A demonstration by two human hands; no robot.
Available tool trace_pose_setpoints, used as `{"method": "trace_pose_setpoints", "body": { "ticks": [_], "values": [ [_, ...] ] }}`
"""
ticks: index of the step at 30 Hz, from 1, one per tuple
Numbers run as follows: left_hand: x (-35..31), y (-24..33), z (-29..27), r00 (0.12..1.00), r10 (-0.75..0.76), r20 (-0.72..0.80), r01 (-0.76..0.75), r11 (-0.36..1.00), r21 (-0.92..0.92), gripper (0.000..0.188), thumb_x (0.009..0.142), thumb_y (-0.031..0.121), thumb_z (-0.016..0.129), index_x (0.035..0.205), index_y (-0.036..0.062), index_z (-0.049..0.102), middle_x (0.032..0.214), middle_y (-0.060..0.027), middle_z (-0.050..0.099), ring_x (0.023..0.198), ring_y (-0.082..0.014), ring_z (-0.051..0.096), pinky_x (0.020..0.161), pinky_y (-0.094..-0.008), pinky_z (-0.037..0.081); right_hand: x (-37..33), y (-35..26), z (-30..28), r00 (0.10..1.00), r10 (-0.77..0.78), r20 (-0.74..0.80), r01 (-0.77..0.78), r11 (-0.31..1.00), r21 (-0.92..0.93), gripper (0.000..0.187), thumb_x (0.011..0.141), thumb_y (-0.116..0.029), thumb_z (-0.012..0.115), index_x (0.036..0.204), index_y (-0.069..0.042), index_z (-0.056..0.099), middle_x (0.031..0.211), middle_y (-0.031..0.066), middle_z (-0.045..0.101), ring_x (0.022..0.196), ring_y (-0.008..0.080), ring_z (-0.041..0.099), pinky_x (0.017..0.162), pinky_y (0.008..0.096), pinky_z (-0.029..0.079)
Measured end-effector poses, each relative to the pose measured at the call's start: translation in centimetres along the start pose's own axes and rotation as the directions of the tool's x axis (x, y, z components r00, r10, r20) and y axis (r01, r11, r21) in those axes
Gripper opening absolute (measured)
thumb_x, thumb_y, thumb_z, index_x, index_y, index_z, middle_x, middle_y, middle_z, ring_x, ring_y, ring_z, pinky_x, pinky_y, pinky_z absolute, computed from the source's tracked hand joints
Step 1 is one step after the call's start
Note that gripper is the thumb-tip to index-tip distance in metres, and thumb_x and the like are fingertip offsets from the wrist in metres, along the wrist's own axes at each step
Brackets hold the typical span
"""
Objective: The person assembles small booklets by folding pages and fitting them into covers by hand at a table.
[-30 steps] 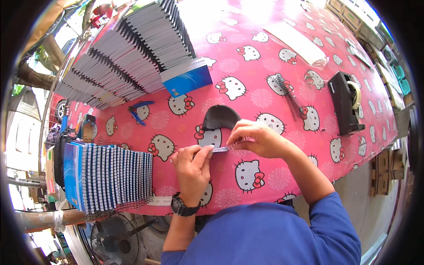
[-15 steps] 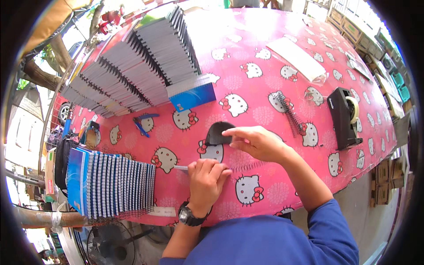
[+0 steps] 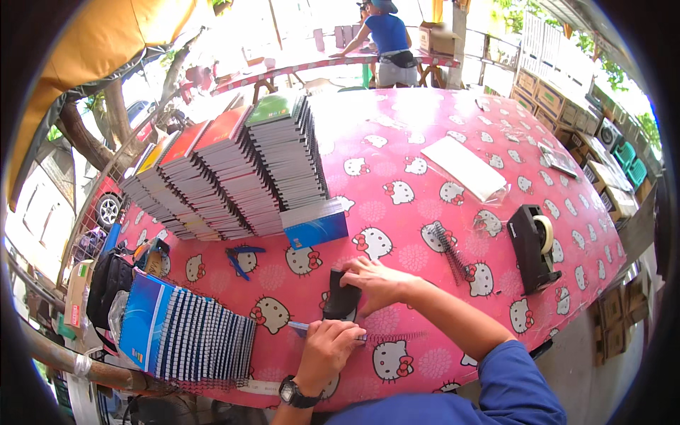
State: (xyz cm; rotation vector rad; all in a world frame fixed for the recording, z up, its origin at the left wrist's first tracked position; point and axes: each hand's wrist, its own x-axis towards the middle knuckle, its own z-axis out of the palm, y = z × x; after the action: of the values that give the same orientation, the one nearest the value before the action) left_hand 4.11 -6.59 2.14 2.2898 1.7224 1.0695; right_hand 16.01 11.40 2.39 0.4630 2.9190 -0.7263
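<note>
My left hand (image 3: 329, 352), with a black watch at its wrist, presses closed on a thin notebook (image 3: 299, 328) seen nearly edge-on; most of it is hidden under the fingers. From its right end a dark spiral binding coil (image 3: 398, 338) sticks out over the pink tablecloth. Just beyond, my right hand (image 3: 379, 283) grips the upper right side of a curved black piece (image 3: 340, 303) with bent fingers. What that piece is made for cannot be made out. Blue-handled pliers (image 3: 244, 261) lie apart to the left.
Blue spiral notebooks (image 3: 205, 336) stand in a row at left. Tall notebook stacks (image 3: 262, 170) rise behind. Loose coils (image 3: 450, 251), a white sheet pack (image 3: 465, 168) and a black tape dispenser (image 3: 528, 248) lie rightward. A person (image 3: 389, 42) leans at another table.
The view has tilted up, bringing the far table and a person into sight. My right hand has closed on the black piece, which has turned. My left hand stays on the notebook.
</note>
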Motion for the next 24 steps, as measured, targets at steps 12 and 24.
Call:
{"method": "trace_pose_setpoints", "body": {
  "ticks": [12, 24],
  "values": [
    [0.4, 0.2, -0.1, 1.0, 0.005, 0.006, -0.006, 0.999, 0.037, 0.02, 0.076, 0.027, 0.066, 0.089, 0.0118, 0.063, 0.093, -0.0003, 0.062, 0.093, -0.0187, 0.057, 0.085, -0.0368, 0.036, -0.3, -0.2, 3.3, 0.882, -0.065, -0.467, 0.114, 0.991, 0.076, 0.055, 0.063, -0.03, 0.076, 0.111, -0.012, 0.057, 0.127, 0.0192, 0.044, 0.113, 0.0369, 0.045, 0.094, 0.0431, 0.037],
    [-0.7, -2.1, -1.0, 1.0, -0.018, -0.008, 0.019, 0.991, 0.132, 0.021, 0.067, 0.022, 0.073, 0.083, 0.0157, 0.062, 0.082, 0.0048, 0.058, 0.088, -0.0142, 0.055, 0.095, -0.0497, 0.024, -7.6, 1.0, 2.9, 0.971, 0.065, -0.232, 0.18, 0.444, 0.878, 0.052, 0.076, -0.042, 0.068, 0.113, -0.007, 0.059, 0.114, 0.0068, 0.056, 0.111, 0.02, 0.047, 0.094, 0.0342, 0.036]
  ]
}}
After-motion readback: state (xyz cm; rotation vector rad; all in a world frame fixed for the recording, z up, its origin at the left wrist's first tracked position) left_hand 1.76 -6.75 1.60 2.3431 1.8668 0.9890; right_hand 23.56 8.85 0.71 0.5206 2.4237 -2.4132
